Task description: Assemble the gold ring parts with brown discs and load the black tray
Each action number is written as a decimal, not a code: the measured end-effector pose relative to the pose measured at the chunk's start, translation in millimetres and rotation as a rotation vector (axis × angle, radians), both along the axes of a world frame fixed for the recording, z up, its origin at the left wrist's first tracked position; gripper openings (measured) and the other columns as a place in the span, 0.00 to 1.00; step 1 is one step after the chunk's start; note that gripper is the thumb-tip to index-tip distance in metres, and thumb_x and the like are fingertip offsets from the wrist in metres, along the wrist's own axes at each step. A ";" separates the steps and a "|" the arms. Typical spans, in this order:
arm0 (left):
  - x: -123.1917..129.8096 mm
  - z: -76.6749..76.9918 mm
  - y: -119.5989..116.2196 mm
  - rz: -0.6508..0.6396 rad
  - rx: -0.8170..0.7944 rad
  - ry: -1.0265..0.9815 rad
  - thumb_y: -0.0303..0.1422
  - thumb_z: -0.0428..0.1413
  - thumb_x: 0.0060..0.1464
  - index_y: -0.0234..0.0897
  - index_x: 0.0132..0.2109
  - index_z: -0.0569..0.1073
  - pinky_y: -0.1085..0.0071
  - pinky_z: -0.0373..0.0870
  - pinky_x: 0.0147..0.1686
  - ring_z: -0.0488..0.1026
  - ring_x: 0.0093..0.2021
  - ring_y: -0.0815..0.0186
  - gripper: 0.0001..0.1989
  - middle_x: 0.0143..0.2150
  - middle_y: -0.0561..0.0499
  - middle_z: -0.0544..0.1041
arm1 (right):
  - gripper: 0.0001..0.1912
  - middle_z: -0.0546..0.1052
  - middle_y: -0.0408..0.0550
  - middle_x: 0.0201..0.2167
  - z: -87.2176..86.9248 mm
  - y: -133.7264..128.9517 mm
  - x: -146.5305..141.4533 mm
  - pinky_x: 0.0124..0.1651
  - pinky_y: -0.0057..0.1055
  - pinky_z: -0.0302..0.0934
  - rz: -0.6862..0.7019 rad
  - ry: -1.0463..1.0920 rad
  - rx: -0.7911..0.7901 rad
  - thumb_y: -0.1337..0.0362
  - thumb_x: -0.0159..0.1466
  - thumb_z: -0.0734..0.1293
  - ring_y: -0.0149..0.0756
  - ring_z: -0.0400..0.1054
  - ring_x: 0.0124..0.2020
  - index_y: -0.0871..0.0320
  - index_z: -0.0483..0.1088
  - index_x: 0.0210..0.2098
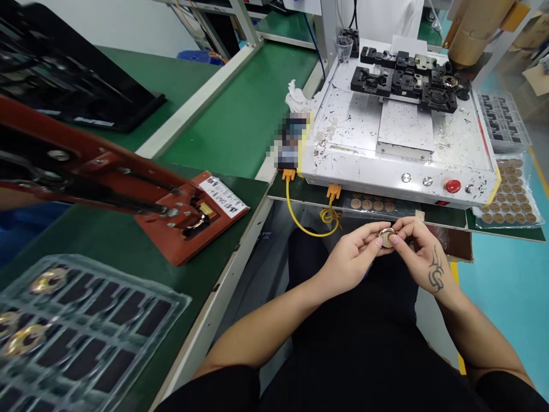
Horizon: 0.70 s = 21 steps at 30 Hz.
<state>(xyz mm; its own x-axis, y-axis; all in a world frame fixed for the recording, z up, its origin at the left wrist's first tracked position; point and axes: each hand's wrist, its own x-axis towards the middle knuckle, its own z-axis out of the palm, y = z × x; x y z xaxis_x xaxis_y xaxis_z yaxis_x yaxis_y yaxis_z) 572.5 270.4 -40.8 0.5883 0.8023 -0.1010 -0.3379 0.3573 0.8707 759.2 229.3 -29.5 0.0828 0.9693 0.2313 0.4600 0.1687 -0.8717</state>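
Observation:
A round gold watch case [387, 237] is held in front of my lap, pinched from both sides by my fingertips. My left hand [349, 257] grips its left edge between thumb and fingers. On the opposite side, my right hand [422, 254] closes on the rim, its thumb lying against the face of the case. Fingers cover part of the rim. Beyond the hands stands a white machine [364, 166] with several black fixtures [405, 80] on its platform; another gold part [450, 82] sits in one of them.
At left, a red-brown lever press [171, 223] stands on the green bench, near a clear compartment tray [182, 303] with several gold parts. Yellow cables [295, 220] hang from the machine's front. Sheets of round brown stickers [510, 194] lie at right. A red button [453, 186] faces me.

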 end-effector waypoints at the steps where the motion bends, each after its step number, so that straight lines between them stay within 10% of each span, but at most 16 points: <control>1: 0.5 -1.6 -1.5 0.010 0.019 0.014 0.42 0.66 0.67 0.34 0.64 0.78 0.48 0.78 0.66 0.83 0.60 0.49 0.24 0.60 0.39 0.84 | 0.11 0.76 0.49 0.46 -0.7 -0.3 -0.6 0.53 0.42 0.70 0.001 -0.031 0.026 0.59 0.75 0.70 0.43 0.74 0.48 0.52 0.70 0.36; 12: -19.9 4.4 12.3 -0.082 0.465 0.383 0.32 0.56 0.73 0.39 0.72 0.66 0.56 0.78 0.62 0.83 0.57 0.55 0.24 0.58 0.41 0.84 | 0.06 0.77 0.51 0.46 -4.6 9.0 1.6 0.50 0.40 0.71 0.172 -0.180 0.088 0.60 0.77 0.67 0.42 0.73 0.46 0.51 0.76 0.50; 16: -22.6 7.2 19.5 0.021 0.317 0.279 0.35 0.63 0.69 0.40 0.69 0.66 0.60 0.79 0.59 0.83 0.55 0.57 0.26 0.64 0.38 0.78 | 0.11 0.76 0.44 0.33 -1.0 13.5 -5.8 0.35 0.33 0.68 0.079 0.088 -0.028 0.53 0.74 0.72 0.35 0.69 0.31 0.53 0.76 0.41; 21: -19.4 8.7 13.7 0.121 0.210 0.243 0.40 0.66 0.66 0.36 0.52 0.76 0.67 0.83 0.42 0.83 0.42 0.62 0.15 0.44 0.46 0.81 | 0.18 0.75 0.40 0.26 -4.0 16.8 -20.0 0.26 0.29 0.67 0.008 0.444 -0.145 0.46 0.69 0.75 0.31 0.68 0.24 0.54 0.74 0.41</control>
<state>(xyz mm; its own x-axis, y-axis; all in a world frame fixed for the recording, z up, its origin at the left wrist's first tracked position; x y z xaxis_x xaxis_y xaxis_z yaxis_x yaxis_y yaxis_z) 553.2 284.2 -32.1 0.4670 0.8828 -0.0516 -0.1402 0.1315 0.9814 739.2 246.1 -33.5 0.1356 0.9901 0.0373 0.0362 0.0327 -0.9988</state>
